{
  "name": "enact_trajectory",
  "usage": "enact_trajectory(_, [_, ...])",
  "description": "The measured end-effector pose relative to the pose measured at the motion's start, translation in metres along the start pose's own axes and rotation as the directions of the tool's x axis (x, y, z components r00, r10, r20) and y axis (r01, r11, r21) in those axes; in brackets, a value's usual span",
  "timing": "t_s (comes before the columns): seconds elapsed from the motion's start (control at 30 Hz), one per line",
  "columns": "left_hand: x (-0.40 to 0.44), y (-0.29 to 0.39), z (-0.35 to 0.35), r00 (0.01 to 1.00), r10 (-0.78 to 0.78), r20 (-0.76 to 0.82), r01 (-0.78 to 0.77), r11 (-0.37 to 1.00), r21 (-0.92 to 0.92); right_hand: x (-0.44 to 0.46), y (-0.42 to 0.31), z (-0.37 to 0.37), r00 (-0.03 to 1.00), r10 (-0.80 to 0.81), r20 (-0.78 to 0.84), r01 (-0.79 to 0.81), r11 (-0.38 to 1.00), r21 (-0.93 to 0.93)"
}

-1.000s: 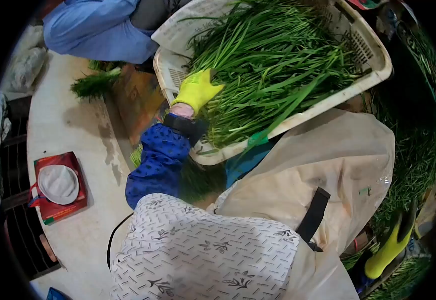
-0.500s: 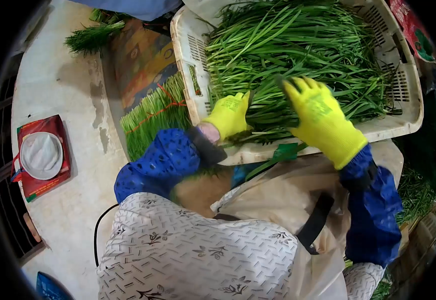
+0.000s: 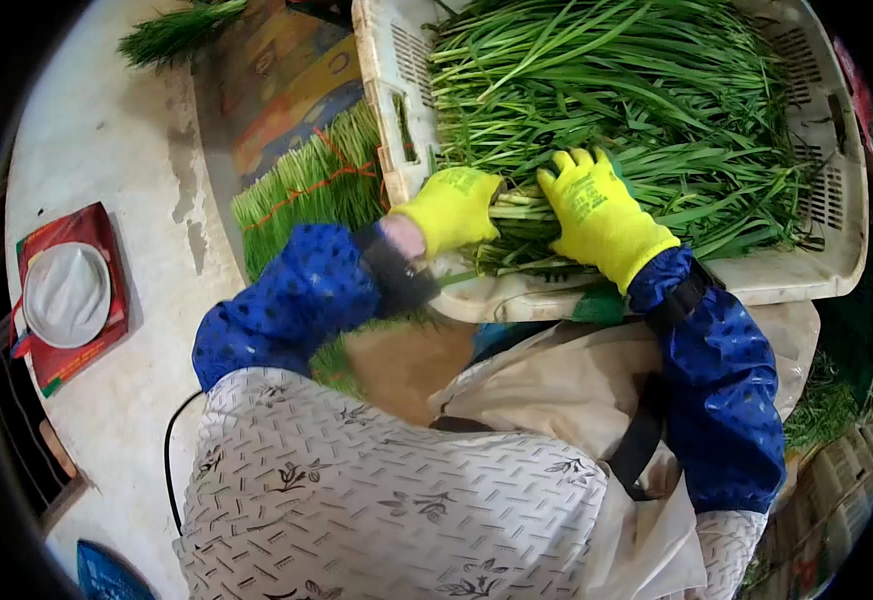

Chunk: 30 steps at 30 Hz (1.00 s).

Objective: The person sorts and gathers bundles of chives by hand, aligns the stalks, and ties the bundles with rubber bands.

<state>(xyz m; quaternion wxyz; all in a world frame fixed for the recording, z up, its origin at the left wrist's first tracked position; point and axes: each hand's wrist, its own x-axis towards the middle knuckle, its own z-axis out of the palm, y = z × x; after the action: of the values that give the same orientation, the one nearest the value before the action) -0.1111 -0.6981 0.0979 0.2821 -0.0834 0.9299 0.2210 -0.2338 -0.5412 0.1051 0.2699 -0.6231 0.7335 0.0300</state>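
A white plastic crate (image 3: 517, 301) full of long green stalks (image 3: 637, 90) fills the upper middle. In a yellow glove, my left hand (image 3: 454, 210) is closed around the pale ends of some stalks at the crate's near left corner. Just to its right, my right hand (image 3: 602, 215), also gloved in yellow, lies over the same stalks with its fingers curled onto them; its fingertips are partly hidden among the leaves.
Bundled stalks with red ties (image 3: 302, 190) stand left of the crate. On the pale table (image 3: 107, 430) are a white bowl (image 3: 67, 295) on a red packet and a loose green bunch (image 3: 177, 35). More greens lie at the right.
My right hand came from the lower right into the crate and down onto the stalks. My left hand moved to the crate's near left corner. The view shifted, and the blue-clad person left it.
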Motion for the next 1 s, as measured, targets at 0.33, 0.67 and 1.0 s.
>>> enact_trajectory(0.33, [-0.026, 0.025, -0.039, 0.836, 0.158, -0.525, -0.458, 0.729, -0.509, -0.029, 0.021, -0.017, 0.856, 0.07, -0.512, 0.121, 0.936, 0.331])
enact_trajectory(0.67, [-0.015, -0.025, 0.026, 0.874, 0.478, -0.09, -0.455, 0.869, 0.194, -0.141, 0.083, -0.07, 0.493, 0.696, -0.522, 0.283, 0.439, 0.853])
enact_trajectory(1.0, [-0.039, 0.095, -0.096, 0.684, 0.33, -0.65, -0.257, 0.944, 0.209, -0.136, 0.055, -0.073, 0.419, 0.674, -0.608, 0.401, 0.464, 0.79])
